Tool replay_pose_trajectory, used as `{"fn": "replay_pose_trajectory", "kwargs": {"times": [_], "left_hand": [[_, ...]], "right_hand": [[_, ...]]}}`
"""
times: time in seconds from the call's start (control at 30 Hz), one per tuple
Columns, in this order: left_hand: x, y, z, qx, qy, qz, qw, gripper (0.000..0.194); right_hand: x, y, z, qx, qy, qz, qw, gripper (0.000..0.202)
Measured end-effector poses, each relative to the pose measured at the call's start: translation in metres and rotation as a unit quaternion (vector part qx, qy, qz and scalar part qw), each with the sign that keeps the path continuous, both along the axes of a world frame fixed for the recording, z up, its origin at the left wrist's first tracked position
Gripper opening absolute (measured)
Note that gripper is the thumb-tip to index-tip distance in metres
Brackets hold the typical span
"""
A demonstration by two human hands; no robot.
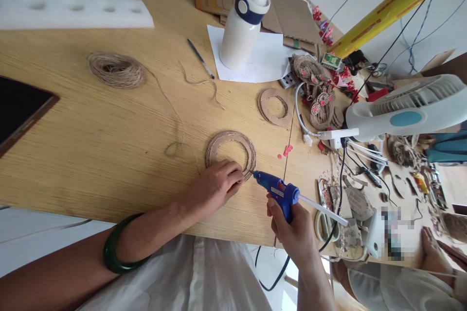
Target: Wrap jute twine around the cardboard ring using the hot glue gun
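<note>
Treat cardboard ring (pixel 215 147) as light, stiff; hold by rim. Curled over rim with left hand (pixel 219 183), hard to tell if gripping; closed around glue gun (pixel 274 186) with right hand (pixel 292 223).

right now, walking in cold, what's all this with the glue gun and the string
A person's right hand grips a blue glue gun, its tip at the edge of a twine-edged cardboard ring. The left hand rests on the ring's near side. A loose strand trails from the twine coil toward it; another cardboard ring lies farther back, to the right.
</note>
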State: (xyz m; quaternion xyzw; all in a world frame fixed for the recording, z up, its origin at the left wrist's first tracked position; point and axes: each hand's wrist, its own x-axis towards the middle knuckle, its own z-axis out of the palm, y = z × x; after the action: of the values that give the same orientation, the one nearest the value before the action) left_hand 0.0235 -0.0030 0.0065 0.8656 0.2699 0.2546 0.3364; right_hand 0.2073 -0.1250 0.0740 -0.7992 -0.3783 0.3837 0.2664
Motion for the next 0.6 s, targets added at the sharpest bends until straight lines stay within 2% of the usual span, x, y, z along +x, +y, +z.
{"fn": "replay_pose_trajectory", "kwargs": {"times": [0.2,0.33,0.43,0.6], "left_hand": [[0.013,-0.001,0.005,0.013,0.030,0.008,0.999,0.005],[0.013,0.001,0.006,0.022,-0.005,0.036,0.999,0.005],[0.005,0.004,0.006,0.039,-0.028,0.051,0.998,0.010],[-0.001,0.007,0.006,0.052,-0.009,0.011,0.999,0.017]], "right_hand": [[-0.009,0.007,0.013,0.033,0.019,-0.057,0.998,0.042],[-0.009,0.008,0.018,0.049,0.016,-0.074,0.996,0.044],[-0.008,0.003,0.015,0.049,0.014,-0.068,0.996,0.044],[-0.003,-0.009,0.003,0.019,0.019,-0.030,0.999,0.043]]}}
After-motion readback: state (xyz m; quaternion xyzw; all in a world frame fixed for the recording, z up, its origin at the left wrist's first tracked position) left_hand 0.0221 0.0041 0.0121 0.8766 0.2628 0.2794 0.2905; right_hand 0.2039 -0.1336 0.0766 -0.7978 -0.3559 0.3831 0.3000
